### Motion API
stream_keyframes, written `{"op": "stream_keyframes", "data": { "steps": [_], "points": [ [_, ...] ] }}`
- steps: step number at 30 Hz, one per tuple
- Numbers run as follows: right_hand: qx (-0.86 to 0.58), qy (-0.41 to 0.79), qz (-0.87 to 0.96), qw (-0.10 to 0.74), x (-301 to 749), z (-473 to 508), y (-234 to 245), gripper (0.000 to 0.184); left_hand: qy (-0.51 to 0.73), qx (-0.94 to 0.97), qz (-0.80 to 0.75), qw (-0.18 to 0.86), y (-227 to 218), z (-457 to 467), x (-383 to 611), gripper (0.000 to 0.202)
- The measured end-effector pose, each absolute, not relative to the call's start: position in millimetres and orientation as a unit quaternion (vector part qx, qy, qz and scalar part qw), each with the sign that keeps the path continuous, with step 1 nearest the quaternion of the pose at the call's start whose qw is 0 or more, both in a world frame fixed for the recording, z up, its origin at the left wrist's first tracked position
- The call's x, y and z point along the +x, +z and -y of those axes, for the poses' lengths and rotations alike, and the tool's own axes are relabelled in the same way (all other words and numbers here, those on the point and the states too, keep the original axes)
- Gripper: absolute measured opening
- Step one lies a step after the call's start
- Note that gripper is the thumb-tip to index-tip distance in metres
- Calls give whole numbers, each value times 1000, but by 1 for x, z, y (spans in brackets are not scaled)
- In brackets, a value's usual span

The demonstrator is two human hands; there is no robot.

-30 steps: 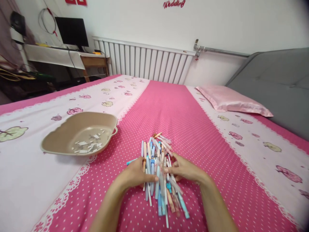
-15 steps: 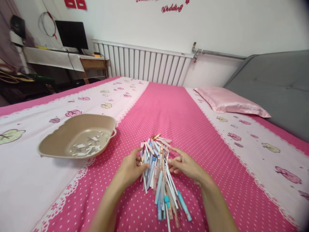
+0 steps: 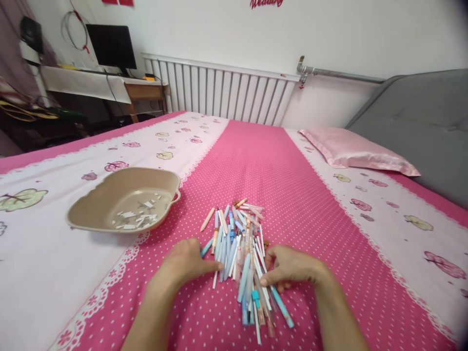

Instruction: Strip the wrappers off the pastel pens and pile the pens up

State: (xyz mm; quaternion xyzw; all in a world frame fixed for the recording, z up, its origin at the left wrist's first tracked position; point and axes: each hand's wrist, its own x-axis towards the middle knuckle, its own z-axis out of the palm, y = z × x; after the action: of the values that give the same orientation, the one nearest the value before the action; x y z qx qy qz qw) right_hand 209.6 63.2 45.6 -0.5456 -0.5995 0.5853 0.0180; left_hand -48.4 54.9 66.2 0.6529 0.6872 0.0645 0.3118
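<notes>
A loose pile of pens (image 3: 244, 278) in pale blue, pink, white and peach lies on the pink dotted bedspread, with slim white sticks among them. My left hand (image 3: 186, 263) is at the pile's left side, thumb stretched out to the pale blue pens. Beside its index finger lies a teal pen (image 3: 206, 247); its other fingertips are hidden. On the right edge, my right hand (image 3: 290, 265) rests with thumb and fingers apart, the thumb touching the pens. A turquoise pen (image 3: 282, 306) slants out below it. Neither hand has a pen lifted.
To the left on the bed stands a beige basin (image 3: 91, 209) with small white pieces in it. A pink pillow (image 3: 360, 148) lies at the far right against the grey headboard (image 3: 413, 107). Beyond the bed are a white radiator (image 3: 219, 90) and a desk with a monitor (image 3: 111, 46).
Both hands have moved nearer to me along the pile's sides. The pens have spread wider at the left, where a peach pen and a teal pen now lie apart. The view has shifted slightly.
</notes>
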Motion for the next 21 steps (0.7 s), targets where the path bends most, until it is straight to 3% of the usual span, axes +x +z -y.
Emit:
{"op": "stream_keyframes", "data": {
  "steps": [3, 6, 12, 21],
  "points": [
    [-485, 628, 607, 41, 199, -64, 44, 42, 92, 628, -576, 515, 60, -51, -32, 34],
    [-457, 640, 612, 87, 189, -65, 42, 47, 134, 600, -527, 587, 53, -48, -18, 45],
    [-407, 657, 616, 152, 188, -66, 40, 53, 174, 581, -477, 636, 50, -50, -14, 47],
    [-366, 714, 550, 233, 187, -65, 53, 61, 265, 617, -421, 610, 53, -57, -10, 41]
  ]
}}
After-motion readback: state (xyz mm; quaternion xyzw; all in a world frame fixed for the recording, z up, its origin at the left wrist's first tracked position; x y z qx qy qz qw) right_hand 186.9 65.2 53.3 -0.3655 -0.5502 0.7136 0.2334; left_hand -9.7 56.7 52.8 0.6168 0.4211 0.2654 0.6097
